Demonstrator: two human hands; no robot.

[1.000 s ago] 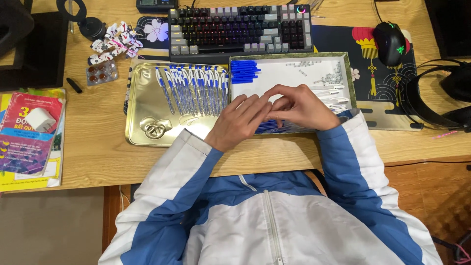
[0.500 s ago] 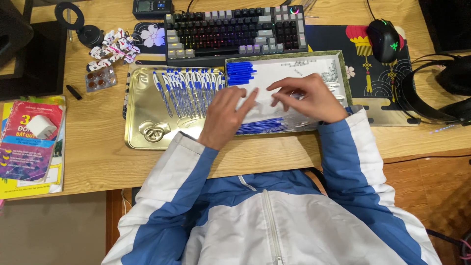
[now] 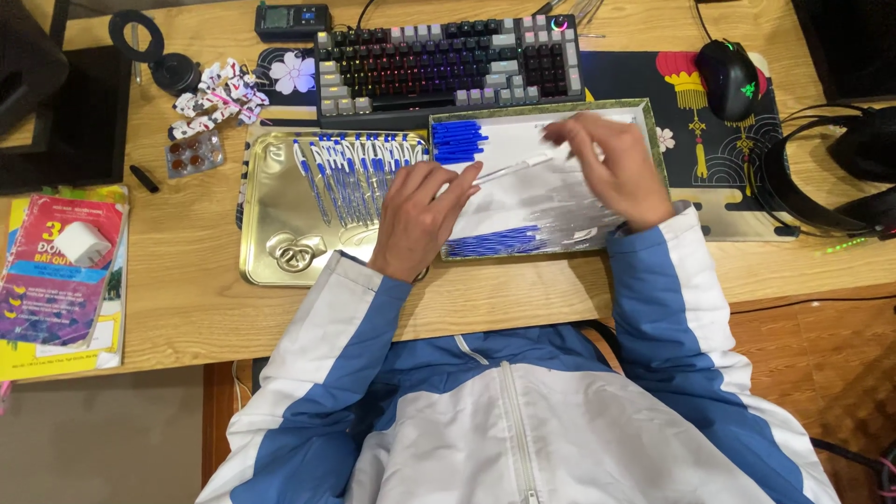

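My left hand (image 3: 420,219) and my right hand (image 3: 616,168) hold the two ends of a thin white pen barrel (image 3: 513,170) above a white-lined tray (image 3: 655,131). That tray holds a bunch of blue caps (image 3: 457,140) at its far left corner. A strip of blue refills (image 3: 490,245) lies along its near edge, and clear barrels lie under my right hand. To the left sits a gold metal tray (image 3: 280,215) with a row of several white-and-blue pens (image 3: 355,168) just beyond my left hand.
A keyboard (image 3: 448,65) lies behind both trays. A black mouse (image 3: 728,65) sits on a dark mat at the far right, with headphones (image 3: 821,177) beside it. Colourful booklets (image 3: 61,280), a blister pack (image 3: 191,154) and a small toy figure (image 3: 215,93) lie to the left.
My hands were together low over the white-lined tray. They have lifted and spread apart, the right one moving right and away, and a white barrel now spans between them.
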